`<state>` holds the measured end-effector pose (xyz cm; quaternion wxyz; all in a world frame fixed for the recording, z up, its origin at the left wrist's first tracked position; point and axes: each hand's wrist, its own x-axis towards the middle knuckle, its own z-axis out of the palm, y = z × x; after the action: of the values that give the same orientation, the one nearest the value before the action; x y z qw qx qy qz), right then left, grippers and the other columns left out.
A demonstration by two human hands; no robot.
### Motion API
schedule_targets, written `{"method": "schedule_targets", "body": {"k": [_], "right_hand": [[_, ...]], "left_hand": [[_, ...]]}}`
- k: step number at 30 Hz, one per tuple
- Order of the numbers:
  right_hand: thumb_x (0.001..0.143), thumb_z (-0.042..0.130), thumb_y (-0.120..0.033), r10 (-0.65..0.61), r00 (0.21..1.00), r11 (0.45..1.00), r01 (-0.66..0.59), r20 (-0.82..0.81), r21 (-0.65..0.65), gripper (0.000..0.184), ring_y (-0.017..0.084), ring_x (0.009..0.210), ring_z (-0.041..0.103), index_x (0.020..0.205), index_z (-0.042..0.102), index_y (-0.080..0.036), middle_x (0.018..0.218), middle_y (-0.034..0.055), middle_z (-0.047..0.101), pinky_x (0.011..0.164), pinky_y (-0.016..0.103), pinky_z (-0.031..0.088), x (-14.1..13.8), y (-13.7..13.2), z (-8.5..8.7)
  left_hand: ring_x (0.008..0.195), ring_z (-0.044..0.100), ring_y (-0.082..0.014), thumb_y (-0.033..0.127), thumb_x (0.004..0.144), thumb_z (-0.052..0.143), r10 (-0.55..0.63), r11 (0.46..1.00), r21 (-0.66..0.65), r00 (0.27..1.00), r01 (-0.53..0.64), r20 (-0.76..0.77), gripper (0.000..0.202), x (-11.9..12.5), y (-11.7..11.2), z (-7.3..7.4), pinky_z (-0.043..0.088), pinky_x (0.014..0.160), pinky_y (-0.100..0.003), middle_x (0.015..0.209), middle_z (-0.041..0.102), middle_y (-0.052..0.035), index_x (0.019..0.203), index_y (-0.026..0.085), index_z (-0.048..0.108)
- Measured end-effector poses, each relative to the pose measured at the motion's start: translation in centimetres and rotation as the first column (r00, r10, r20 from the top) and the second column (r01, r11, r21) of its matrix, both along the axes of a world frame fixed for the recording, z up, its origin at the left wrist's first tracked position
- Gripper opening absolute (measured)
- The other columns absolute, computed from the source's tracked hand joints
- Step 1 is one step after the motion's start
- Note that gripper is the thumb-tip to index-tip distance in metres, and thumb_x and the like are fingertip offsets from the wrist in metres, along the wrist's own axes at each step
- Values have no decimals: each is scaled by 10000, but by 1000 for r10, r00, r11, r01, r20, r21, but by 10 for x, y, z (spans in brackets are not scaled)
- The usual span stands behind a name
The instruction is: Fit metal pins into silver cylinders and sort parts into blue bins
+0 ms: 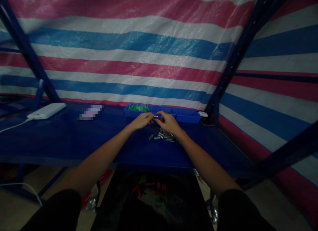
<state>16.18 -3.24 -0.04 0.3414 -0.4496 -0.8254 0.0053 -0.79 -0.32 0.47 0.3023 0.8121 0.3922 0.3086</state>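
Note:
My left hand (142,120) and my right hand (168,122) meet over the blue table (62,138), fingertips pinched together on a small silver metal cylinder (155,116) held between them. Just below my right hand lies a loose pile of several small metal cylinders (162,135). Behind my hands stand three small blue bins in a row: the left bin (137,109) holds green pieces, the middle bin (164,110) and right bin (187,115) show no clear contents.
A white power bank (46,110) with a white cable lies at the table's far left. A small blurred pinkish object (90,112) sits mid-table. Dark blue frame posts (25,47) rise at both sides before a striped tarp (129,52). A small white object (203,114) lies beside the right bin.

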Motion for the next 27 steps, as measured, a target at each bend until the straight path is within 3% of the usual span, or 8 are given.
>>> {"method": "schedule_targets", "body": {"k": [4, 7, 9, 11, 14, 17, 22, 27], "right_hand": [[850, 460, -334, -16, 997, 996, 9, 80, 85, 234, 123, 624, 542, 965, 602, -188, 721, 14, 626, 589, 222, 352, 7, -2, 15], [871, 417, -383, -189, 981, 965, 178, 43, 194, 303, 158, 706, 576, 1000, 605, -184, 794, 52, 648, 639, 250, 376, 17, 7, 28], [875, 401, -404, -336, 942, 919, 323, 19, 224, 343, 190, 774, 589, 1062, 587, -185, 870, 82, 653, 673, 276, 390, 24, 18, 31], [853, 436, -429, -436, 898, 888, 419, 56, 188, 390, 221, 814, 593, 1129, 556, -181, 906, 104, 654, 681, 298, 402, 31, 27, 28], [820, 482, -453, -469, 874, 883, 460, 126, 96, 442, 234, 805, 597, 1153, 540, -168, 876, 112, 657, 663, 307, 412, 37, 31, 15], [829, 475, -423, -377, 919, 926, 377, 115, 15, 373, 200, 753, 593, 1097, 575, -183, 816, 81, 654, 650, 290, 407, 35, 22, 6], [807, 523, -367, -46, 994, 988, 60, 99, -143, 314, 129, 603, 540, 1038, 608, -171, 662, 15, 611, 571, 235, 359, 18, 8, 2], [769, 581, -291, 81, 988, 994, -71, 132, -79, 313, 117, 615, 511, 1069, 563, -202, 692, -12, 587, 555, 218, 315, 3, 3, 1]], "left_hand": [[554, 484, -101, 450, 838, 350, -61, 997, -46, 998, 59, -28, 386, -6, -2, 3, 377, 546, -224, 677, 576, -26, 764, 141, 569], [542, 488, -103, 501, 679, 588, -265, 954, -210, 927, 213, -265, 348, -15, -5, 2, 338, 493, -204, 648, 581, 3, 784, 170, 608], [514, 478, -98, 465, 566, 692, -352, 919, -309, 865, 247, -356, 364, -20, -5, 1, 306, 458, -198, 614, 566, 25, 789, 186, 621], [493, 463, -93, 430, 558, 699, -341, 924, -299, 866, 238, -366, 344, -21, -4, -2, 291, 448, -197, 587, 543, 36, 794, 192, 624], [528, 480, -97, 387, 636, 633, -246, 964, -185, 904, 191, -349, 262, -20, 1, -5, 316, 484, -196, 616, 551, 25, 805, 188, 624], [607, 509, -110, 342, 638, 628, -126, 992, -66, 925, 109, -358, 246, -20, 6, -8, 349, 543, -199, 703, 578, 3, 818, 176, 615], [637, 510, -124, 309, 701, 564, -76, 997, -16, 920, 76, -385, 190, -18, 6, -8, 363, 579, -214, 716, 589, -12, 811, 157, 593], [603, 489, -120, 330, 819, 392, 4, 998, 55, 954, 13, -299, 258, -11, 0, -3, 359, 573, -224, 655, 551, 2, 799, 145, 571]]}}
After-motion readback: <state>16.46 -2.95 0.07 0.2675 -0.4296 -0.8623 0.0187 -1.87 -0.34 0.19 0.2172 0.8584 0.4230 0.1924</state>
